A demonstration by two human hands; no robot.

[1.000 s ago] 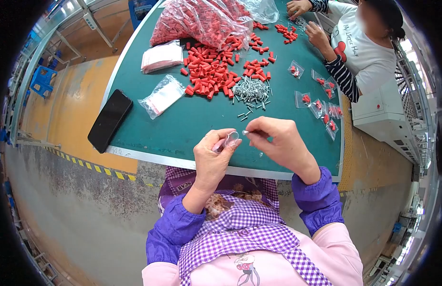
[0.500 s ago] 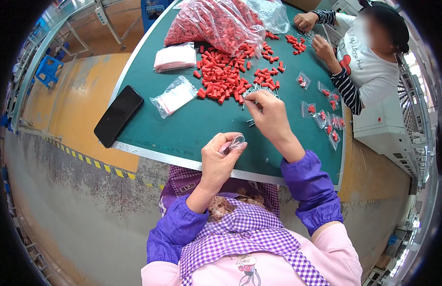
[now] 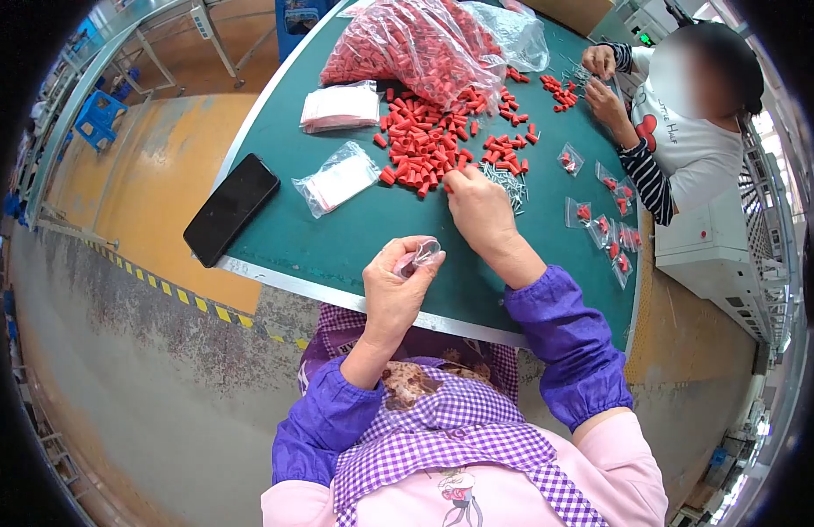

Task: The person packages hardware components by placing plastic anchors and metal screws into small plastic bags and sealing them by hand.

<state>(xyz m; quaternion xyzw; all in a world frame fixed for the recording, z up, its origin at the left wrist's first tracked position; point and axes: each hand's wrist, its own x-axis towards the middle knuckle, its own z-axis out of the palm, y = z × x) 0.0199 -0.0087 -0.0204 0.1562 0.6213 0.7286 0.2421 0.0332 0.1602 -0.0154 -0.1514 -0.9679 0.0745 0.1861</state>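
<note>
My left hand (image 3: 394, 288) is closed on a small clear plastic bag (image 3: 422, 255), its mouth standing open above the fingers, over the table's front edge. At the lower edge of the pile of red caps (image 3: 417, 145), my right hand (image 3: 484, 211) reaches down with its fingertips pressed together. What they pinch, if anything, is too small to make out. Just right of those fingers lies a heap of silver screws (image 3: 510, 183), partly covered by the hand. A flat clear bag with pale sheets (image 3: 338, 179) lies left of the caps.
A large bag of red caps (image 3: 407, 48) lies at the back. Beside the black phone (image 3: 232, 209) runs the left table edge. A stack of pale packets (image 3: 340, 107) is behind it. Small filled bags (image 3: 601, 230) lie at the right, near a co-worker (image 3: 692, 132).
My right hand has moved from beside the small bag, past the screws, to the red caps. My left hand still holds the bag. The view has shifted, so the table things appear further right.
</note>
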